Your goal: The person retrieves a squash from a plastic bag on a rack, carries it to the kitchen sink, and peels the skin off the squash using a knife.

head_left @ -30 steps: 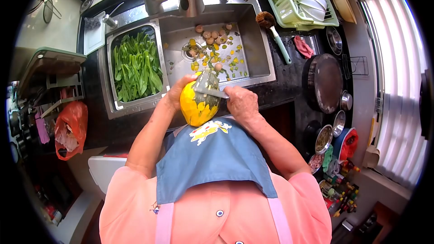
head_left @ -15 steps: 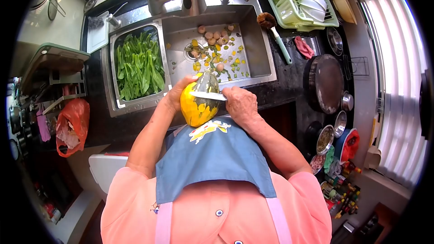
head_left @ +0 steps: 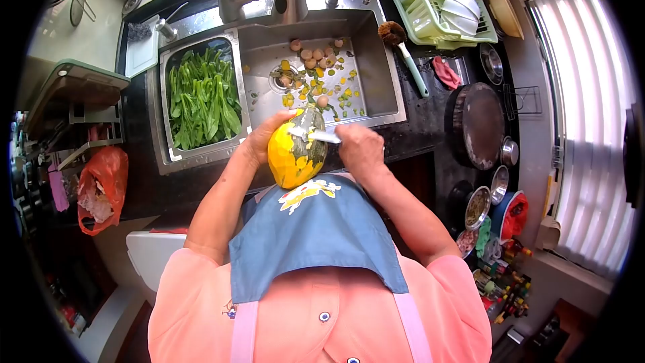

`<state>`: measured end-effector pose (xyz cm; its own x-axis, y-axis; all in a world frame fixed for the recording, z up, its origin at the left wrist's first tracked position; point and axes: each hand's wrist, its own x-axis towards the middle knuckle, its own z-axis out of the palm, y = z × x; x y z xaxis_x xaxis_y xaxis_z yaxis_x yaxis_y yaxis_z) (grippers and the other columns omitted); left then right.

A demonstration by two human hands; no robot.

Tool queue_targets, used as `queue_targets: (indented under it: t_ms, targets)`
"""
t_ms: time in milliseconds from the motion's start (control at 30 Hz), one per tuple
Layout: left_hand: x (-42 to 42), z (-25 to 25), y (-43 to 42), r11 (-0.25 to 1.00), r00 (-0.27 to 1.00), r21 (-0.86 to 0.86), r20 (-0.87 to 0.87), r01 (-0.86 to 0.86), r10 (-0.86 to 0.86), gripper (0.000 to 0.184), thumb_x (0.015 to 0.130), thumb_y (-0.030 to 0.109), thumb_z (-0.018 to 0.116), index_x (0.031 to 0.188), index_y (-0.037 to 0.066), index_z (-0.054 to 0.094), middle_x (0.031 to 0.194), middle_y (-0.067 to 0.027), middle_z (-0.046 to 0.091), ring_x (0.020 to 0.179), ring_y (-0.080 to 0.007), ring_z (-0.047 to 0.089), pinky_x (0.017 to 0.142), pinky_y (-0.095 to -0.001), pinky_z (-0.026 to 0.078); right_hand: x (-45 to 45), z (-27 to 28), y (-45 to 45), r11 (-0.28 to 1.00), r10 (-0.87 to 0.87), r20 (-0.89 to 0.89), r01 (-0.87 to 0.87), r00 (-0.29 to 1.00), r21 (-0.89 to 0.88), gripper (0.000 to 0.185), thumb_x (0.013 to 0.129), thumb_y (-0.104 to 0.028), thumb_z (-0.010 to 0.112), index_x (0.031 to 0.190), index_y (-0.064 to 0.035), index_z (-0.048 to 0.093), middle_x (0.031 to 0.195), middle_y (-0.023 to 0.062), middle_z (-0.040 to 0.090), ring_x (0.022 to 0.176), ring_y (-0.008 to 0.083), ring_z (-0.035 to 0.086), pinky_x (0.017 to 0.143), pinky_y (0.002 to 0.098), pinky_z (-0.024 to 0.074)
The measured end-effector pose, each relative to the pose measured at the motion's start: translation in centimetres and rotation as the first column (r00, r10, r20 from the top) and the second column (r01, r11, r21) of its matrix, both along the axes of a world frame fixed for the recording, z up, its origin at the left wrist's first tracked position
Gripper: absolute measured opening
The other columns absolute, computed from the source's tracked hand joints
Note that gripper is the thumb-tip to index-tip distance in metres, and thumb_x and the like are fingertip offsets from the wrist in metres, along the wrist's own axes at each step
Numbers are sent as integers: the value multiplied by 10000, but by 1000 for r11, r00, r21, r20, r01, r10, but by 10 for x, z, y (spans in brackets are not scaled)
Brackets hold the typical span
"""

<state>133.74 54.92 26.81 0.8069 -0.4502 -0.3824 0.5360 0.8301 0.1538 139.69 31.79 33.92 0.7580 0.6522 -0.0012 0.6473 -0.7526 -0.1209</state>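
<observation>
A partly peeled pumpkin rests against the blue apron at the sink's front edge. Its left side is bare yellow flesh, while mottled green skin covers part of the right. My left hand is closed around the pumpkin's left side, fingers partly hidden behind it. In my right hand is a knife with a pale blade, its flat lying across the pumpkin's upper right at the border of flesh and skin. Beyond it, peel scraps and several eggshells lie in the sink.
Leafy greens fill the left basin. A brush lies on the right counter near a dish rack, a pink cloth and a large round pan. A red plastic bag hangs at left.
The knife has shifted slightly up and its blade now angles down to the right. My right hand has turned and moved a little right; more yellow flesh shows. The view has shifted slightly.
</observation>
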Motion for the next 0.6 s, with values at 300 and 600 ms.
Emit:
queue_targets:
  t_ms: [300, 600]
  targets:
    - [2, 0, 2, 997, 1000, 77, -20, -8, 10, 414, 1016, 375, 618, 1236, 27, 655, 1093, -118, 755, 906, -200, 754, 843, -360, 632, 7, 30, -5, 998, -69, -153, 70, 986, 0, 96, 890, -122, 614, 910, -116, 708, 839, 142, 728, 800, 371, 731, 694, 510, 580]
    - [7, 5, -2, 995, 999, 97, -19, 32, -31, 365, 1056, 311, 568, 1212, -2, 671, 1090, -140, 764, 894, -204, 766, 810, -362, 644, 40, 23, -13, 978, -172, -12, 169, 985, -124, 109, 908, -101, 593, 937, -104, 698, 864, 148, 713, 819, 372, 732, 691, 499, 586]
